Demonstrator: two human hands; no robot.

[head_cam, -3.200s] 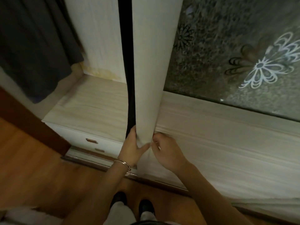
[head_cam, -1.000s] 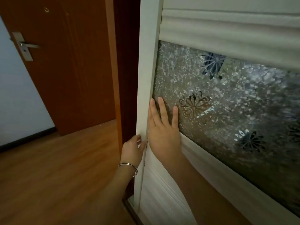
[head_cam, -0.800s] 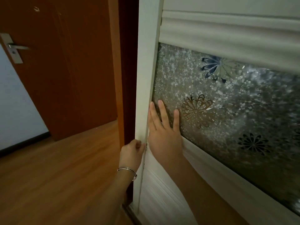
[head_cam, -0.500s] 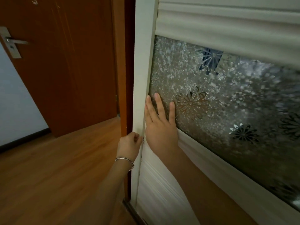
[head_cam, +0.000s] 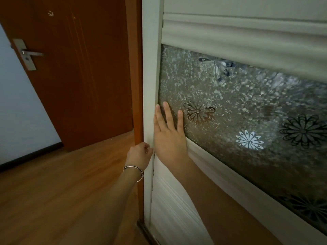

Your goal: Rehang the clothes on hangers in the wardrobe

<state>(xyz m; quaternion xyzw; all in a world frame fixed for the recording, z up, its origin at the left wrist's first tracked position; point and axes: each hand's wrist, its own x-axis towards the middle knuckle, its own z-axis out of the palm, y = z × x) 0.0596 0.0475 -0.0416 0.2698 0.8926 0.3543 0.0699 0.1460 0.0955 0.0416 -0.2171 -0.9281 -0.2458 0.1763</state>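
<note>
The wardrobe (head_cam: 230,7) fills the right half, closed off by its white door (head_cam: 169,206), so anything hanging inside is hidden. The floor (head_cam: 62,195) lies open on the left, bare wood running from the wardrobe's foot to the far wall (head_cam: 16,112). A brown room door (head_cam: 79,71) stands shut at the back left, well apart from the hands.

A frosted glass (head_cam: 247,106) with flower prints takes up the middle band of the wardrobe door, set back between a ribbed rail above it and a plain rail below it. The white stile (head_cam: 151,68) forms the door's left edge and runs top to bottom. It lies tight against a narrow brown post (head_cam: 136,68), with no gap showing between them.

The right hand (head_cam: 169,138) lies flat and spread on the door, fingers straight, tips on the glass just beside the stile, palm over the lower rail. It holds nothing.

The left hand (head_cam: 138,154) sits lower, at the stile's left edge where it meets the post. Its fingers are curled in against that edge with the thumb on the stile's face. How far they wrap the edge is hidden by the hand itself. The two hands are close together, the stile between them.

A metal handle (head_cam: 28,53) sits on the room door's left side. A thin bracelet (head_cam: 134,169) circles the left wrist.
</note>
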